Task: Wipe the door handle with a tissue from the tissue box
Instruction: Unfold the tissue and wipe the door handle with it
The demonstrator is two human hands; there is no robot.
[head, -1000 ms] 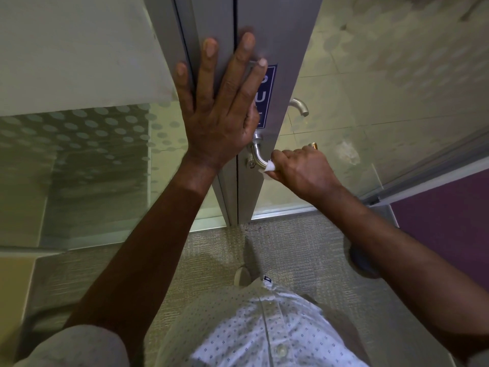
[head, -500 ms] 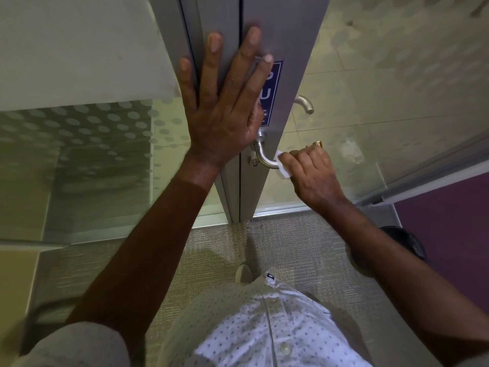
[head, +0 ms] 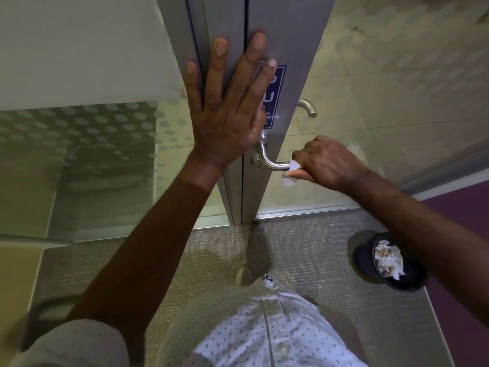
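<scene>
A curved silver door handle (head: pixel 267 160) sticks out of the grey metal door frame (head: pixel 296 35). My right hand (head: pixel 328 162) is closed around the handle's free end, with a white tissue (head: pixel 289 173) pressed between fingers and metal; a corner of the tissue hangs below. My left hand (head: pixel 227 107) lies flat with fingers spread on the door frame above the handle, partly covering a blue sign (head: pixel 274 99). No tissue box is in view.
A second handle (head: pixel 308 107) shows through the glass door on the far side. A black bin (head: pixel 391 260) holding crumpled paper stands on the carpet at the right. Frosted glass panels with dots flank the door. My shoe tip (head: pixel 243 275) is near the door.
My right hand with the tissue has slid along the handle, away from the bend toward its free end. The left hand stays flat on the frame. The bin has come into view.
</scene>
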